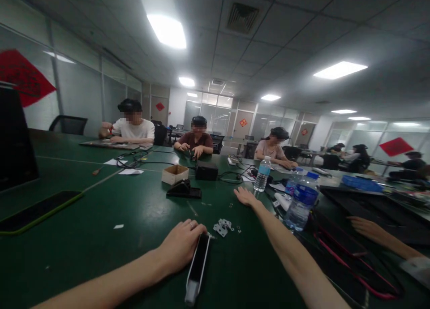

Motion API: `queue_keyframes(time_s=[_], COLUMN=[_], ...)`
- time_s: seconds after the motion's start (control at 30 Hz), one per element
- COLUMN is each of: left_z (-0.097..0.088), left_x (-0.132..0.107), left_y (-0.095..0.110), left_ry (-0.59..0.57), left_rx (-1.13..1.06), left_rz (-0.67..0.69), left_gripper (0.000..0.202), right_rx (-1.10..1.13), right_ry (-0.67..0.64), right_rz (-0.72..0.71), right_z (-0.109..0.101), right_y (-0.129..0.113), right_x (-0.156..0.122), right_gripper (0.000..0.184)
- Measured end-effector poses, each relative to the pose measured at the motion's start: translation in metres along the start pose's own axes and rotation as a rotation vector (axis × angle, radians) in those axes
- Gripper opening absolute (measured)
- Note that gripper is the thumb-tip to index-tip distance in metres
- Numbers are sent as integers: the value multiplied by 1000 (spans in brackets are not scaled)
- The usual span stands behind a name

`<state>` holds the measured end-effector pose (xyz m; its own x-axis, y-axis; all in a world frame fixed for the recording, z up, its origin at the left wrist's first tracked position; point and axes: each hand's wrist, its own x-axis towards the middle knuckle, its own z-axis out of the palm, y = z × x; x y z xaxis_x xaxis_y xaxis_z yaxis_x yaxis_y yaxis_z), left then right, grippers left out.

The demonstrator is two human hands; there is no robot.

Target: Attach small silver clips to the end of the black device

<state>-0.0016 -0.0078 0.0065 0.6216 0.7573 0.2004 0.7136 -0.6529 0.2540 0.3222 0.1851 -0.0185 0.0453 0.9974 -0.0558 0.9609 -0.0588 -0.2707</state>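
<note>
My left hand is closed around the far end of a long, narrow piece with a black middle and silver edges, its near end pale and pointing toward me. Just beyond that piece lies a small pile of flat metal plates with holes. Several tiny loose parts are scattered to the right of the pile. My right hand reaches forward over the green table, fingers stretched out and low, left of a small water bottle. I see nothing held in it.
A cardboard box, a black device and a black box stand ahead. A large water bottle and black trays crowd the right, where another person's hand rests. A green-edged dark mat lies left. Co-workers sit opposite.
</note>
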Motion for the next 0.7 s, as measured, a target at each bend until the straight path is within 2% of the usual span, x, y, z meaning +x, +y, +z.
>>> queue_keyframes(time_s=[0.13,0.23,0.33,0.4,0.5,0.6,0.7], left_z=[1,2,2,1,-2,-5,-7], left_x=[1,1,0,0,-1,-1,-2], left_y=[0,1,3,4,6,8,10], left_ry=[1,-1,10,19,7,-22,-36], left_rx=[20,45,53,58,64,80,116], left_rz=[31,24,19,16,14,2,-2], left_gripper=[25,24,24,25,26,27,28], right_rx=[34,72,124,251,333,283,147], right_ry=[-80,-126,-138,-102,42,172,198], right_rz=[-160,-275,-373,-474,-518,-526,-565], right_z=[20,28,27,24,17,12,8], right_y=[-13,-24,-30,-32,-29,-24,-19], right_x=[-26,-63,-104,-127,-146,-149,-146], right_gripper=[70,71,71,67,50,41,40])
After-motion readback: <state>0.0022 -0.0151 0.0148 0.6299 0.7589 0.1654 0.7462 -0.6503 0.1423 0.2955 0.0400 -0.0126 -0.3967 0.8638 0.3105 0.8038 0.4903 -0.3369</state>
